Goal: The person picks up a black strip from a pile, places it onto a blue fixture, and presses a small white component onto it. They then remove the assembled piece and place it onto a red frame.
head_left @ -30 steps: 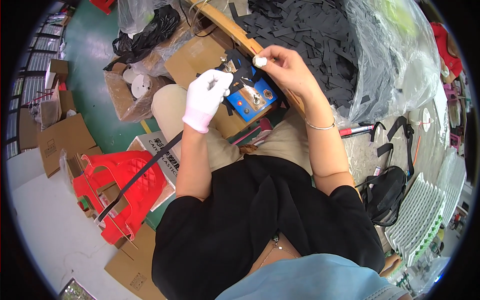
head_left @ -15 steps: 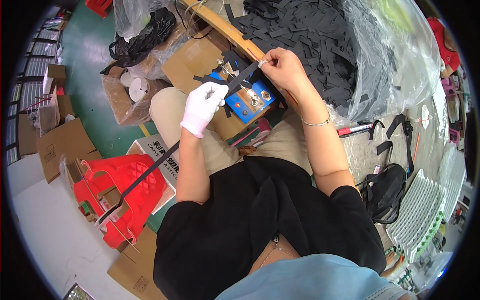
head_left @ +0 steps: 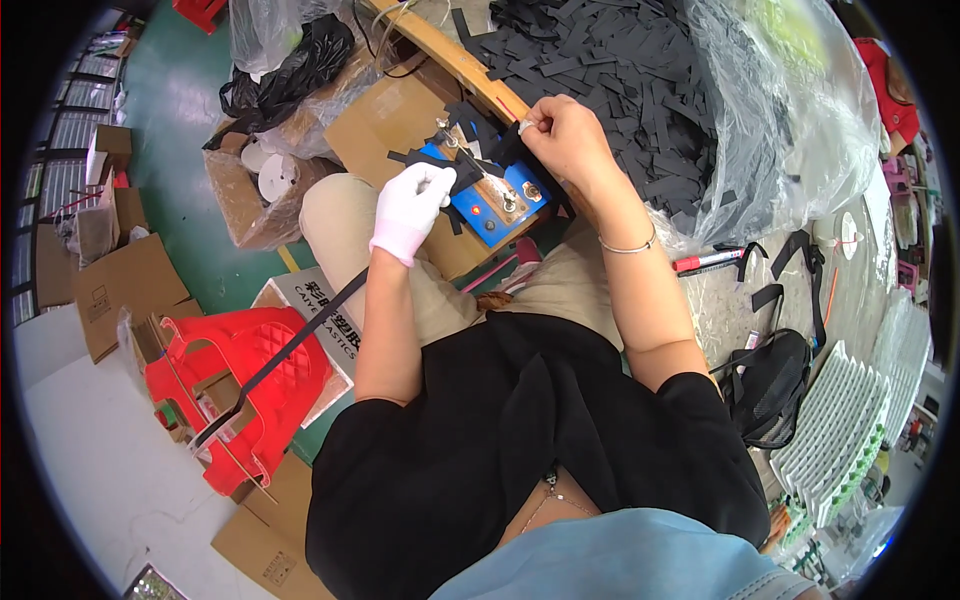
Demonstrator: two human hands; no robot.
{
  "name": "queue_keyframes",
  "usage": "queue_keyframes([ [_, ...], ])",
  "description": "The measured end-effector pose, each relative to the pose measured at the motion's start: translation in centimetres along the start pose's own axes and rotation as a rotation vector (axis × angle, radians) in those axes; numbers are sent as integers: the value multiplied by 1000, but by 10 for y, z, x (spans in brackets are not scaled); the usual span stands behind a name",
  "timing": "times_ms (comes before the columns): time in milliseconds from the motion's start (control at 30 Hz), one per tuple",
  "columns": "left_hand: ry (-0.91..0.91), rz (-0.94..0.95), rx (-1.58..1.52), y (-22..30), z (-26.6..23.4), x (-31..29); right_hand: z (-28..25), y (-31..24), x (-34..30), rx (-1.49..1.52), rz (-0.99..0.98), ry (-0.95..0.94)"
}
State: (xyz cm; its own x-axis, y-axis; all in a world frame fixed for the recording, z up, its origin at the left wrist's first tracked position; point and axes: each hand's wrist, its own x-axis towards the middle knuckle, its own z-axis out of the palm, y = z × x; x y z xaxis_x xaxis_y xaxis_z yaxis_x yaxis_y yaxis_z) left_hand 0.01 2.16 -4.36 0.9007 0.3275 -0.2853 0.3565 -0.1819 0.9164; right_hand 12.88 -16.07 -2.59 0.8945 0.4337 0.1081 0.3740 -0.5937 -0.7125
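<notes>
My left hand (head_left: 412, 205), in a white glove, pinches a long black webbing strap (head_left: 290, 348) that trails back over the red stool at the left. A short dark end shows past its fingertips, over the near side of a blue metal device (head_left: 497, 205) with metal fittings on top. Beyond the device, my bare right hand (head_left: 563, 140) is closed near the wooden edge, finger and thumb together. A dark cut strip seems to hang from its fingertips, partly lost against the dark pieces behind. A bit of white shows at those fingers.
Many short black strips (head_left: 610, 95) lie heaped in clear plastic beyond a wooden board (head_left: 455, 60). An upturned red stool (head_left: 265, 370) stands at left, near a carton of white rolls (head_left: 250, 200). At right lie a red marker (head_left: 700, 262), a black bag (head_left: 770, 385) and stacked white trays (head_left: 830, 435).
The black strap that ran between my hands across the blue device no longer spans them; a gap has opened. My left hand has moved slightly, and the trailing strap has shifted.
</notes>
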Motion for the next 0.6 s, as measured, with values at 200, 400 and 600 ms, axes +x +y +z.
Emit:
queue_keyframes([
  [200,13,27,-188,34,-8,-20,-8,-9,-3,312,-59,9],
  [400,19,114,-207,44,8,-12,-9,-9,-4,614,-38,-144],
  [600,27,119,-175,46,11,-10,-15,-16,-7,242,-53,46],
])
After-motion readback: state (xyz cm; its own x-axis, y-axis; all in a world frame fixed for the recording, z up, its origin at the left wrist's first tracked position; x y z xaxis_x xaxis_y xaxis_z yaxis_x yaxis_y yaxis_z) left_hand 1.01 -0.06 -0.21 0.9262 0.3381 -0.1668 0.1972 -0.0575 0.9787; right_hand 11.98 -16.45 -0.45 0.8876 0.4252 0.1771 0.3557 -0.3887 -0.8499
